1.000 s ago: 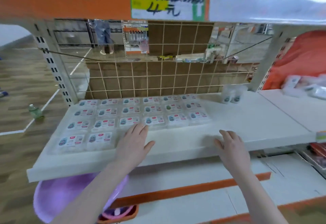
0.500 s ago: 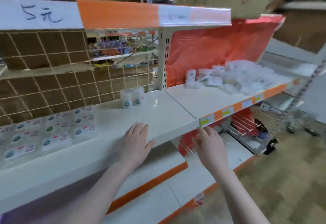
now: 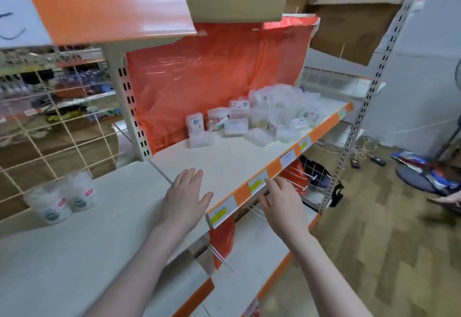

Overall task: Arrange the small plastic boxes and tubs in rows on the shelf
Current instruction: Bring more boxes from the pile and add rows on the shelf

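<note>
both hands open over shelf (image 3: 232,157); boxes (image 3: 269,114) piled behind.

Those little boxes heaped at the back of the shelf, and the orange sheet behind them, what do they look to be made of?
The small boxes look like thin clear plastic, glossy: you see through them, and only their paper labels show colour. The orange sheet seems to be thin plastic film, since it wrinkles and catches shiny streaks of light. The shelf under them looks like matt, painted metal, though that is less sure.

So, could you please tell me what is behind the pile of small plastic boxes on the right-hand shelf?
A red-orange plastic sheet hangs behind the pile of small plastic boxes, covering the shelf's back. Whatever lies behind that sheet is hidden.
</note>
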Demonstrator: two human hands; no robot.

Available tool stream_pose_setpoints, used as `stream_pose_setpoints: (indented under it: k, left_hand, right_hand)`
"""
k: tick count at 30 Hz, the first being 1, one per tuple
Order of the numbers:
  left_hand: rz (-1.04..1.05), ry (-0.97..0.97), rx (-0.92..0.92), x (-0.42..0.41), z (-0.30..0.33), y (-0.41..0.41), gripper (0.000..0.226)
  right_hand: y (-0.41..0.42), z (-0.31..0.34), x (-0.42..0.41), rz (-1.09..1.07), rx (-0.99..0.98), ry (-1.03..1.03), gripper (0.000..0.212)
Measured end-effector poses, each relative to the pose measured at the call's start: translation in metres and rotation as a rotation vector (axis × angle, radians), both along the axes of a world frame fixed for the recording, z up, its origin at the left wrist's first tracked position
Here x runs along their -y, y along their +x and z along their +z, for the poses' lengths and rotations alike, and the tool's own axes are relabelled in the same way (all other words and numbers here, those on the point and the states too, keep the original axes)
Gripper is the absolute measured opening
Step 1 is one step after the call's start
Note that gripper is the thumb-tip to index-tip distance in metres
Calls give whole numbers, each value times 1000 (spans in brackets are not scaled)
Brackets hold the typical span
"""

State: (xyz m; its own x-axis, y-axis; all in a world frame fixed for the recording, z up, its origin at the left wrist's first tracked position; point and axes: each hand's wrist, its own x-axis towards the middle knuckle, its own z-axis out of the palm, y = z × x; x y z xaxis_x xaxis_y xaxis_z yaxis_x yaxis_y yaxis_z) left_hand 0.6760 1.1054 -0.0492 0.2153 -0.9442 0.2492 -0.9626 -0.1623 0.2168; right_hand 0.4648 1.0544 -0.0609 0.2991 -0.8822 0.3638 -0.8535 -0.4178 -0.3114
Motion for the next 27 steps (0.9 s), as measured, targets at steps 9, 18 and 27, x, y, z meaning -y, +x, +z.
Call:
stream_pose_setpoints:
  k: [9,18,27]
  left_hand:
    - [-15,1,-8,129,8,5,59]
    - [132,66,-15,191,-2,26,61]
    - [372,127,-60,228,-14,30,62]
  right_hand:
    - [7,7,131,-29,0,75,42]
    - [31,6,230,173,-33,77,41]
    - [55,12,310,482,-59,44,32]
